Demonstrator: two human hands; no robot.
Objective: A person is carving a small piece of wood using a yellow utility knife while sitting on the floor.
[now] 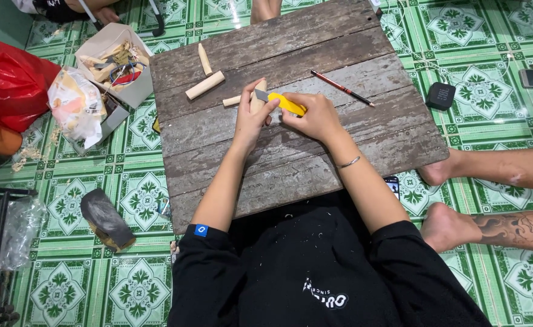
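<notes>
My left hand (251, 118) grips a small pale wooden piece (258, 95), holding it upright over the weathered wooden board (290, 157). My right hand (316, 116) holds a yellow utility knife (286, 103), its blade end resting against the wooden piece. Another pale wood stick (232, 100) lies just left of my left hand. Two more wooden sticks (205, 85) (204, 59) lie on the far left of the board. A red and black pencil (342, 88) lies on the board to the far right of my hands.
A cardboard box (116, 60) of wood bits and tools stands at the far left, by a white plastic bag (75, 106) and a red bag (9, 79). A small black speaker (440, 95) and phones lie on the green tiled floor. Another person's feet (445, 200) rest at right.
</notes>
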